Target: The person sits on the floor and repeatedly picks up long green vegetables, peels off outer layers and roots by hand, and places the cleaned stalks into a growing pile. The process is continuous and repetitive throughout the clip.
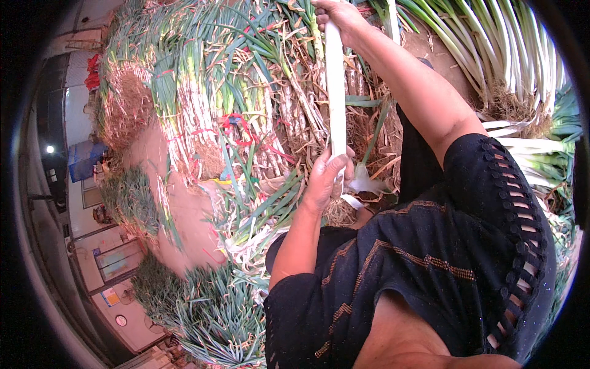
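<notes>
A long white Welsh onion stalk (336, 87) is held lengthwise between both hands. My left hand (329, 173) is wrapped around its lower end, the thumb lying along the stalk. My right hand (339, 18) has its fingers curled at the upper end, near the picture's top edge. The stalk's leafy end is out of view. A tangle of roots (339, 213) lies just below my left hand; whether it belongs to this stalk I cannot tell. Beside it are pale peeled skins (366, 184).
Tied bundles of unpeeled onions (191, 108) with red bands stand ahead and left. Cleaned white onions (511, 55) lie at the upper right, more (530, 147) below them. Peelings (249, 249) and a leafy green heap (216, 313) are at my left. Farther left runs a building wall (87, 263).
</notes>
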The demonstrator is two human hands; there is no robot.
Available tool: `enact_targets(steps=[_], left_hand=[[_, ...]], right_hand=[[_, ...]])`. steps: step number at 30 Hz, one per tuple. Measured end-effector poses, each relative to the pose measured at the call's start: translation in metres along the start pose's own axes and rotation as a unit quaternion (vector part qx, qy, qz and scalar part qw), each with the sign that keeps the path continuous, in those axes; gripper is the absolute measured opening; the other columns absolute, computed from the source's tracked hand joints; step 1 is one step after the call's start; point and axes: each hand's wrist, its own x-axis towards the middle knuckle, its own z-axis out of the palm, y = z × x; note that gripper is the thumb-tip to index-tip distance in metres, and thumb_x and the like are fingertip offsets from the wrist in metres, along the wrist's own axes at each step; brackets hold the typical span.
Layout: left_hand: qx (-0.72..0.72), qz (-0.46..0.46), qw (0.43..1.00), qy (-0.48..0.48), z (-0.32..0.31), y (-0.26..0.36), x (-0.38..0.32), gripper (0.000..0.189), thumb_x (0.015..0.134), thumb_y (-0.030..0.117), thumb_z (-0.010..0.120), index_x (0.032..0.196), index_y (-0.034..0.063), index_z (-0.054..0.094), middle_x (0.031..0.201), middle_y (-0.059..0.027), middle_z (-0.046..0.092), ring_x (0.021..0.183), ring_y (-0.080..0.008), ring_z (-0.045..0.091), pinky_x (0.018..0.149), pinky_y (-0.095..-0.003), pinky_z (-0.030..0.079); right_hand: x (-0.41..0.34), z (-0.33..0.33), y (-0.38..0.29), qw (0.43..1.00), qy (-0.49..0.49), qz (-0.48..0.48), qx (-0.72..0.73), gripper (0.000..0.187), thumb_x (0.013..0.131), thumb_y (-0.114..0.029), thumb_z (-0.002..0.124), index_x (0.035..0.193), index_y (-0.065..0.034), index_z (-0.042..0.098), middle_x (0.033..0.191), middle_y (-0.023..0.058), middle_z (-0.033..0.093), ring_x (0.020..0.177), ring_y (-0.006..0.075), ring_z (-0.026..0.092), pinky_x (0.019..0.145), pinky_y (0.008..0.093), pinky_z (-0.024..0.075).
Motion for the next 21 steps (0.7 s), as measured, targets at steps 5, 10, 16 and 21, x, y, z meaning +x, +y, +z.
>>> enact_targets(steps=[5,10,16,21], left_hand=[[0.187,0.045,0.976,0.099,-0.006,0.014,0.002,0.04,0.094,0.039,0.043,0.087,0.0017,0.054,0.059,-0.004,0.05,0.052,-0.0104,0.048,0.047,-0.0245,0.036],[0.504,0.168,0.827,0.184,-0.016,0.008,-0.058,0.022,0.09,0.018,0.049,0.078,0.0007,0.056,0.06,-0.0173,0.051,0.052,-0.0294,0.053,0.049,-0.0388,0.038],[0.715,-0.003,0.633,0.297,-0.087,-0.012,-0.149,0.028,0.082,0.023,0.059,0.101,0.0025,0.058,0.084,-0.0168,0.061,0.077,-0.0359,0.057,0.067,-0.0437,0.043],[0.439,0.103,0.837,0.308,-0.071,0.014,-0.081,0.058,0.081,0.03,0.063,0.126,-0.0014,0.045,0.114,-0.0212,0.056,0.106,-0.0284,0.053,0.09,-0.04,0.04]], right_hand=[[-0.051,0.026,0.032,0.996,0.07,0.019,-0.059,0.012,0.086,-0.01,0.058,0.084,-0.0046,0.048,0.061,0.0005,0.048,0.045,0.0084,0.046,0.041,0.0252,0.0418],[-0.024,0.003,0.027,0.986,0.111,0.023,-0.12,0.012,0.087,-0.006,0.053,0.097,-0.0003,0.048,0.066,-0.001,0.049,0.046,0.0042,0.044,0.041,0.019,0.0429],[0.007,-0.013,0.015,0.965,0.125,-0.103,-0.206,0.011,0.082,-0.012,0.052,0.074,-0.004,0.054,0.055,0.0009,0.047,0.042,0.0122,0.041,0.04,0.0261,0.0351],[-0.014,0.004,0.051,0.969,0.113,-0.111,-0.191,0.024,0.079,-0.006,0.054,0.098,-0.0043,0.039,0.071,0.006,0.048,0.049,0.0133,0.048,0.043,0.0265,0.043]])
